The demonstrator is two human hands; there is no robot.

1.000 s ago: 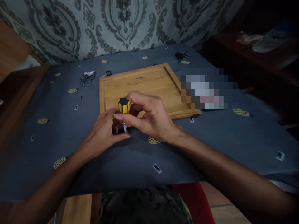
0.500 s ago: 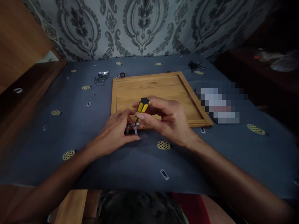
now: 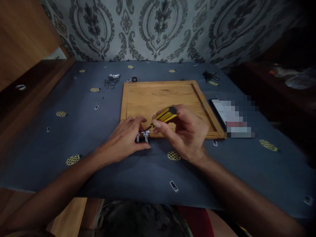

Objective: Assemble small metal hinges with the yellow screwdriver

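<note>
Pinching the screwdriver (image 3: 165, 115) in the right hand (image 3: 190, 131), curling the left hand (image 3: 124, 135) round metal bits (image 3: 146, 136), can't tell how tight. Likely screwing; next, stand it straighter.

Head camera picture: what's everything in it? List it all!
Screwdriver: one, yellow and black, right hand
Wooden panel: one, light brown, on tablecloth
Metal fitting: one or two, silver, panel's near edge
Metal pieces: several, silver, back left
Square piece: one, dark, behind panel
Unclear object: one, black, back right
Phone: one, dark-edged, right of panel, partly blurred
Tablecloth: one, blue-grey with yellow prints, under panel
Patterned backdrop: one, grey, at back
Wooden board: one, brown, left edge
Clear plastic: cannot count, right background
Red item: one, red, below tablecloth
Lap clothing: one, dark, bottom edge
Left hand: one, bare, around metal fitting
Right hand: one, bare, around screwdriver
</note>
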